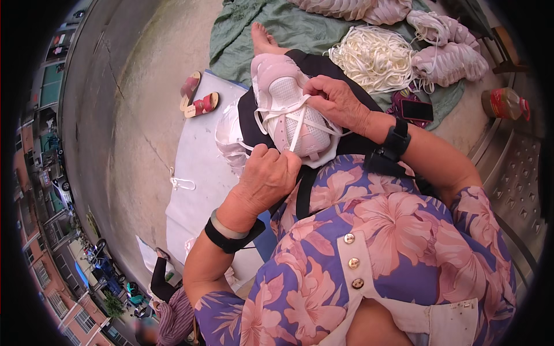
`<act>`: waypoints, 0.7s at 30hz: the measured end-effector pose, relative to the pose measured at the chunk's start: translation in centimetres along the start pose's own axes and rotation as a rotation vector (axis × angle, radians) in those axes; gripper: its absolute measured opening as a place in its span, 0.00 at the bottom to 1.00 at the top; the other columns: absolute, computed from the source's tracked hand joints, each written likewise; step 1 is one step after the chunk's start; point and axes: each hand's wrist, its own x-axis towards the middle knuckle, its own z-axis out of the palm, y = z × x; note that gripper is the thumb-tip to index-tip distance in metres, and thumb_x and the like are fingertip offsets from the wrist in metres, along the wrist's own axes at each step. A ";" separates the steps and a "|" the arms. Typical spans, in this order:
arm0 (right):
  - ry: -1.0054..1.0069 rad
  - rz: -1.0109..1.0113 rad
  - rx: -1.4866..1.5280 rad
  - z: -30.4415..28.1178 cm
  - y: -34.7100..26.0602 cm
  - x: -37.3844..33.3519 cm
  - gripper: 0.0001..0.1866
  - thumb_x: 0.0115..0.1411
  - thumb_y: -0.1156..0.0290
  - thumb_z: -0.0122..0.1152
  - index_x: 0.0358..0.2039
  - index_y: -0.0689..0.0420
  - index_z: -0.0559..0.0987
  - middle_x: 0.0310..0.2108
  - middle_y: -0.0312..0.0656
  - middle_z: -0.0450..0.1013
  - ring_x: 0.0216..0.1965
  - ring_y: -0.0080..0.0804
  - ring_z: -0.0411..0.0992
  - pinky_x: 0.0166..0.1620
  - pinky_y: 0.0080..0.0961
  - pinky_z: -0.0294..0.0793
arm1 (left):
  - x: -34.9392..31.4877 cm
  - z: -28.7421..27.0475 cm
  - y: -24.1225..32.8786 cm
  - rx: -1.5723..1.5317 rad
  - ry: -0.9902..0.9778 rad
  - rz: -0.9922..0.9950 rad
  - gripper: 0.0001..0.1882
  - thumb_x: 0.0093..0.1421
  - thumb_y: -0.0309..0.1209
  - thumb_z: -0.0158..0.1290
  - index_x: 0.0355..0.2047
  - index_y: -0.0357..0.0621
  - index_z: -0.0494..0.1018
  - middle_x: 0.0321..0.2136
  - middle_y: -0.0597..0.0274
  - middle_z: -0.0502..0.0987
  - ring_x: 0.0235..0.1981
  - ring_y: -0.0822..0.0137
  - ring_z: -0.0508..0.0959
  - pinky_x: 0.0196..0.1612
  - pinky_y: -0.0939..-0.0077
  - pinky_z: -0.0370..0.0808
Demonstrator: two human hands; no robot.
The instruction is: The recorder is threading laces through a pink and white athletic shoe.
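Across my lap lies a pink-and-white sneaker upper with mesh panels and white lacing. My left hand is closed in a pinch on a white shoelace, which runs taut up from the fingers across the mesh. At the upper's right edge, my right hand is also pinched, on a part of the white lace beside the eyelet row. Its fingertips partly cover the lace there. Against my thigh on the left rests another pale upper, partly hidden by my leg and left hand.
A heap of white laces lies on a green cloth, beside stacked pink uppers. Nearby are a phone and a plastic bottle. Red sandals and a loose lace lie left. Another person sits lower left.
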 end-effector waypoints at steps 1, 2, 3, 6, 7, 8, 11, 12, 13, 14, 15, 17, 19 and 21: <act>-0.002 0.002 0.002 0.0 -0.1 -0.1 0.08 0.48 0.71 0.54 0.30 0.59 0.73 0.22 0.38 0.67 0.23 0.24 0.66 0.31 0.22 0.68 | -0.3 -0.4 0.1 0.034 -0.064 0.046 0.04 0.45 0.26 0.48 0.22 0.41 0.65 0.11 0.67 0.61 0.16 0.70 0.65 0.23 0.75 0.57; -0.007 0.005 -0.031 0.0 -0.3 -0.1 0.08 0.47 0.71 0.55 0.29 0.58 0.74 0.23 0.38 0.67 0.23 0.26 0.66 0.31 0.22 0.68 | -0.6 -0.6 0.4 0.033 -0.066 0.045 0.04 0.45 0.26 0.48 0.22 0.41 0.65 0.11 0.67 0.61 0.16 0.70 0.65 0.23 0.75 0.57; -0.013 0.008 -0.064 -0.1 -0.5 -0.2 0.08 0.47 0.71 0.55 0.29 0.58 0.74 0.24 0.39 0.67 0.24 0.27 0.67 0.31 0.22 0.68 | -0.8 -0.9 0.7 0.103 -0.122 0.099 0.05 0.45 0.27 0.48 0.23 0.40 0.65 0.11 0.68 0.61 0.16 0.70 0.64 0.23 0.75 0.57; -0.058 -0.005 -0.123 -0.6 -0.8 -0.3 0.11 0.46 0.69 0.56 0.33 0.56 0.73 0.25 0.39 0.67 0.25 0.31 0.67 0.31 0.24 0.69 | -1.3 -1.2 1.4 0.213 -0.241 0.132 0.04 0.44 0.25 0.48 0.22 0.43 0.64 0.13 0.68 0.61 0.18 0.71 0.65 0.24 0.74 0.59; -0.056 -0.007 -0.120 -0.8 -0.7 -0.5 0.11 0.46 0.69 0.56 0.33 0.56 0.73 0.25 0.39 0.67 0.25 0.31 0.67 0.31 0.24 0.69 | -1.4 -1.0 1.3 0.152 -0.237 0.067 0.04 0.44 0.24 0.48 0.22 0.43 0.64 0.13 0.68 0.62 0.18 0.70 0.65 0.25 0.74 0.59; -0.038 -0.117 -0.242 -1.0 -0.7 -0.8 0.14 0.47 0.67 0.57 0.35 0.56 0.73 0.26 0.40 0.67 0.26 0.33 0.68 0.31 0.26 0.69 | -1.4 -0.6 1.2 0.091 -0.232 0.003 0.04 0.45 0.24 0.48 0.22 0.44 0.64 0.13 0.67 0.62 0.18 0.69 0.66 0.25 0.73 0.60; -0.046 -0.288 -0.478 -2.1 -0.4 -2.2 0.19 0.48 0.62 0.59 0.40 0.56 0.71 0.28 0.42 0.66 0.28 0.39 0.69 0.31 0.30 0.69 | -1.3 1.0 1.0 0.033 -0.080 -0.140 0.04 0.46 0.26 0.48 0.21 0.45 0.63 0.13 0.66 0.62 0.19 0.68 0.65 0.26 0.73 0.60; -0.072 -0.346 -0.593 -2.5 -0.4 -2.8 0.22 0.48 0.60 0.60 0.41 0.56 0.70 0.29 0.42 0.65 0.29 0.41 0.69 0.31 0.32 0.69 | -1.4 1.7 1.1 0.038 -0.080 -0.143 0.04 0.46 0.26 0.48 0.21 0.45 0.63 0.13 0.66 0.62 0.19 0.68 0.65 0.26 0.73 0.60; -0.107 -0.301 -0.587 -2.6 -0.6 -3.0 0.21 0.50 0.58 0.58 0.41 0.57 0.70 0.30 0.43 0.65 0.29 0.43 0.70 0.31 0.33 0.70 | -1.4 2.3 1.2 -0.001 -0.027 -0.187 0.05 0.46 0.25 0.48 0.20 0.45 0.62 0.13 0.65 0.62 0.19 0.67 0.66 0.27 0.72 0.60; -0.107 -0.305 -0.585 -2.7 -0.4 -2.9 0.21 0.50 0.58 0.58 0.41 0.57 0.70 0.30 0.43 0.65 0.29 0.43 0.70 0.31 0.33 0.70 | -1.3 2.8 1.3 -0.038 0.027 -0.231 0.05 0.46 0.25 0.48 0.20 0.46 0.62 0.13 0.65 0.62 0.19 0.66 0.66 0.27 0.71 0.60; -0.130 -0.339 -0.606 -2.7 -0.2 -2.6 0.21 0.51 0.58 0.57 0.41 0.57 0.70 0.30 0.44 0.65 0.29 0.43 0.70 0.31 0.34 0.70 | -1.2 3.1 1.3 -0.034 0.027 -0.234 0.05 0.46 0.25 0.48 0.20 0.46 0.62 0.13 0.65 0.62 0.19 0.66 0.66 0.27 0.71 0.60; -0.166 -0.411 -0.611 -2.9 0.3 -1.6 0.19 0.53 0.60 0.55 0.42 0.57 0.71 0.30 0.44 0.65 0.28 0.44 0.70 0.30 0.34 0.71 | -0.7 3.4 1.3 -0.054 0.025 -0.260 0.05 0.46 0.25 0.47 0.21 0.46 0.62 0.13 0.65 0.63 0.19 0.66 0.66 0.27 0.71 0.60; -0.166 -0.436 -0.610 -3.0 1.0 -0.7 0.19 0.53 0.60 0.55 0.43 0.57 0.71 0.30 0.44 0.65 0.28 0.44 0.70 0.30 0.34 0.71 | 0.0 4.0 1.3 -0.041 0.025 -0.274 0.04 0.46 0.25 0.47 0.21 0.46 0.62 0.13 0.64 0.64 0.19 0.66 0.67 0.27 0.71 0.60; -0.173 -0.428 -0.579 -3.1 1.6 -0.1 0.19 0.52 0.61 0.54 0.43 0.57 0.71 0.31 0.45 0.66 0.28 0.44 0.70 0.31 0.34 0.71 | 0.8 4.4 1.3 -0.007 0.017 -0.291 0.03 0.47 0.24 0.46 0.21 0.46 0.63 0.13 0.63 0.65 0.18 0.65 0.68 0.27 0.71 0.61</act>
